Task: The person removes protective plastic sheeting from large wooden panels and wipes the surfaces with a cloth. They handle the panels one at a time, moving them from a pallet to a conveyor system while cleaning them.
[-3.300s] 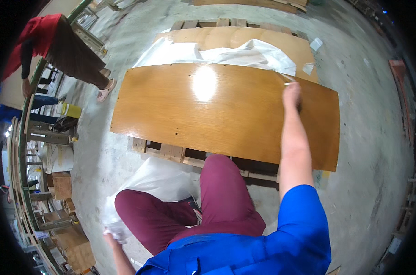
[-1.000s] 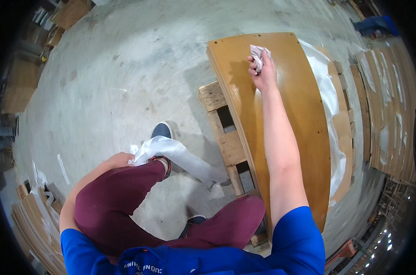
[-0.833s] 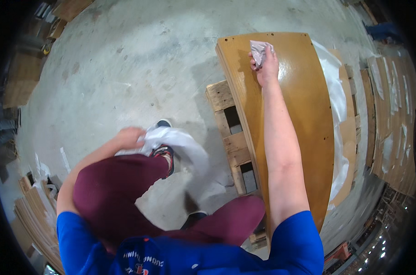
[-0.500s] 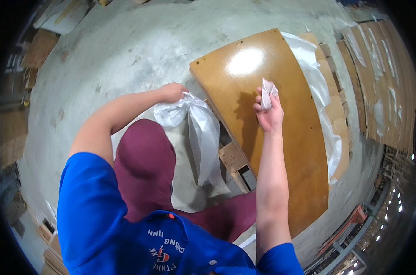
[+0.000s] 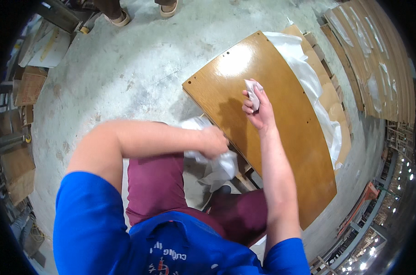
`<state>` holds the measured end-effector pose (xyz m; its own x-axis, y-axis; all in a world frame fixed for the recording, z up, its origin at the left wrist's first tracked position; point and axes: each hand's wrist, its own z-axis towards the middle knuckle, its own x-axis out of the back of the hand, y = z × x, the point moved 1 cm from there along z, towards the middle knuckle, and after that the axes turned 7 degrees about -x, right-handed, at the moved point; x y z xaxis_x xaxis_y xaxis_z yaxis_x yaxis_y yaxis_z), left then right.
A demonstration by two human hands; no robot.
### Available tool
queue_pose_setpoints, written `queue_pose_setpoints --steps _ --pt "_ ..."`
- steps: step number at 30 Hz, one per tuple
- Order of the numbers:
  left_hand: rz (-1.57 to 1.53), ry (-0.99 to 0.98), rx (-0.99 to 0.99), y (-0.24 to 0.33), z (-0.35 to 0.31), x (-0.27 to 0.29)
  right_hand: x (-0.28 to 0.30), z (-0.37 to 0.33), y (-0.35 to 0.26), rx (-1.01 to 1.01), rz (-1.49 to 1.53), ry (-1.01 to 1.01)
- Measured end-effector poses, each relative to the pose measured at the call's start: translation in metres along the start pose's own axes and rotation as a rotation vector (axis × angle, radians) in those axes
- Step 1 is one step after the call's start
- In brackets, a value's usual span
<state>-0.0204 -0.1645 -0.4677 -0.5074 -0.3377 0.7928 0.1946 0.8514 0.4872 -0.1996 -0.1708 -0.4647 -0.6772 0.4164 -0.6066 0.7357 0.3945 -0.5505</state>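
Gathering a loose sheet beside a glossy board

The board (image 5: 288, 160) lies flat in front of the person, its middle at about one o'clock from the chest, raised on a wooden pallet (image 5: 244, 181) that shows along its seven-to-eight o'clock edge. Taking the board as the dial, the left hand (image 5: 214, 142) is at nine, right by the near edge, closed on a plastic sheet (image 5: 222, 168) that bunches out on both sides of the wrist; blur hides how the fingers lie. The right hand (image 5: 262, 112) hangs above the board towards twelve, palm turned up, fingers curled around a small crumpled pad (image 5: 252, 94). The shadow to its left suggests that neither hand nor pad touches the surface.

To do this well, the left hand should take the sheet in a full fistful, since a slack tail could drag over the board or slip under a shoe. Lifting it away towards ten o'clock, over open floor (image 5: 121, 78), seems safest. The right hand does best to stay raised, so the pad leaves no mark on the shine. The white wrapping (image 5: 304, 73) along the one-to-three o'clock edge is best left undisturbed.
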Motion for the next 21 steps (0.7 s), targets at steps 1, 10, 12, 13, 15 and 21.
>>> queue_pose_setpoints --steps 1,10,12,13,15,21 --pt "-0.096 0.094 -0.051 0.017 0.001 0.008 -0.003 0.004 -0.010 -0.032 -0.117 0.026" --pt "-0.439 -0.003 0.512 0.064 -0.084 -0.033 -0.035 0.070 0.019 0.191 -0.400 -0.006" --pt "-0.559 0.087 0.614 0.083 -0.099 -0.042 -0.031 0.089 0.030 0.301 -0.519 -0.001" --pt "-0.593 0.143 0.612 0.096 -0.101 -0.047 -0.029 0.096 0.033 0.356 -0.575 0.003" --pt "-0.672 0.124 0.674 0.119 -0.115 -0.050 -0.036 0.106 0.046 0.505 -0.713 -0.021" --pt "-0.806 0.133 0.822 0.159 -0.119 -0.061 -0.053 0.112 0.070 0.732 -1.070 -0.034"
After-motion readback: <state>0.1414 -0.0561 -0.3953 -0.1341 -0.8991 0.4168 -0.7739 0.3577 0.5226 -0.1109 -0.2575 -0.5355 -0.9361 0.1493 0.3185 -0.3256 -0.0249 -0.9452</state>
